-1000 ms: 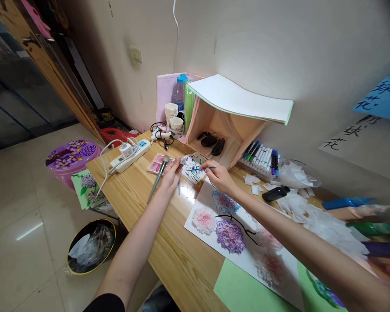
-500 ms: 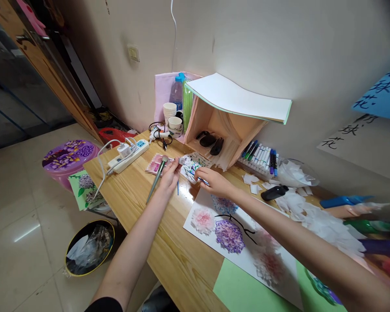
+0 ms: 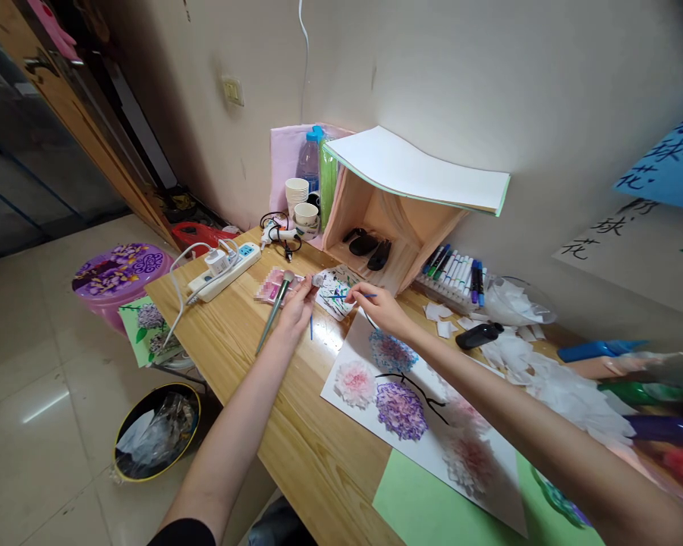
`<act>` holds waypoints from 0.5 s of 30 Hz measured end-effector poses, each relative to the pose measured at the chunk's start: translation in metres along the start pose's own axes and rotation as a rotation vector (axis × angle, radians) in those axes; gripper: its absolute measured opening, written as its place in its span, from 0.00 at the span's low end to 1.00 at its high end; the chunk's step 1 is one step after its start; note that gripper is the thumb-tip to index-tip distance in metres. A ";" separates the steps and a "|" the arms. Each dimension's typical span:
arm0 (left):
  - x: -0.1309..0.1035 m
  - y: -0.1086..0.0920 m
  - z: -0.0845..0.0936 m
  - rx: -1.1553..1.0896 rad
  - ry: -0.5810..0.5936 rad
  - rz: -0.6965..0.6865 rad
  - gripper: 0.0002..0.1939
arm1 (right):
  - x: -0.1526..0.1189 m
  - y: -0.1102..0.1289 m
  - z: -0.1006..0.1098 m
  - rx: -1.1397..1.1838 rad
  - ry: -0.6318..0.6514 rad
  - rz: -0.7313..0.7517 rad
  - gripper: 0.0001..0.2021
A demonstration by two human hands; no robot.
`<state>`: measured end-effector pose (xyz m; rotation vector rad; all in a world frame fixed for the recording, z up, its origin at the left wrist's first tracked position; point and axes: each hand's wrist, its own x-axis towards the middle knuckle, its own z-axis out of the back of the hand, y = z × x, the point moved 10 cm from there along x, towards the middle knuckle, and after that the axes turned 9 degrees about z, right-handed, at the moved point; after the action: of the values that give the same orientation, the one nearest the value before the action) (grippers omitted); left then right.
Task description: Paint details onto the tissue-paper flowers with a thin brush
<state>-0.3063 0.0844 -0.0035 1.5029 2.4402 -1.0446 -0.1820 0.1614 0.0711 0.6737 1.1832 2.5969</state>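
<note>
My left hand [image 3: 299, 309] is closed round a small clear, shiny object [image 3: 317, 280], whose kind is too small to tell. Between the fingertips of my right hand [image 3: 380, 309] is a thin blue stick [image 3: 366, 295], like a fine paintbrush, held nearly level. Its left end is over a white sheet with green and dark paint smears [image 3: 335, 284]. Below my right forearm lies a white paper [image 3: 341, 371] bearing a purple flower [image 3: 401, 410], a blue flower [image 3: 392, 352], pink flowers [image 3: 355, 384] and a black painted branch [image 3: 415, 388]. The forearm hides part of it.
Left of my left hand lies a large makeup-style brush [image 3: 275, 311]; another thin blue stick [image 3: 311, 328] is nearby. A power strip [image 3: 228, 274], paper cups [image 3: 306, 215], an open box [image 3: 347, 208], markers [image 3: 458, 271] and a black bottle [image 3: 479, 336] surround the work.
My right hand has risen slightly and shifted right, and the blue stick has swung from slanting to almost level. More of the blue flower shows. My left hand stays in place.
</note>
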 end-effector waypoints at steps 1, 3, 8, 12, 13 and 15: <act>0.000 0.000 0.000 -0.001 0.001 0.003 0.08 | 0.000 -0.004 0.001 0.014 -0.012 -0.029 0.12; 0.000 0.001 0.000 -0.004 0.001 0.007 0.07 | 0.001 -0.011 0.002 0.039 -0.032 -0.071 0.14; 0.000 0.003 -0.001 -0.024 -0.004 0.025 0.07 | 0.005 -0.007 0.003 0.040 -0.030 -0.101 0.14; -0.004 0.002 -0.002 -0.049 0.003 0.038 0.09 | 0.003 0.011 0.012 0.002 -0.027 -0.101 0.14; -0.006 0.001 -0.003 -0.058 0.011 0.043 0.09 | 0.000 0.019 0.020 -0.002 -0.056 -0.094 0.14; -0.015 0.003 -0.009 -0.114 0.044 0.080 0.10 | -0.010 0.042 0.044 0.005 -0.168 -0.059 0.14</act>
<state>-0.2933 0.0791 0.0080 1.5880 2.4006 -0.8514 -0.1514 0.1592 0.1250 0.8271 1.1399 2.4358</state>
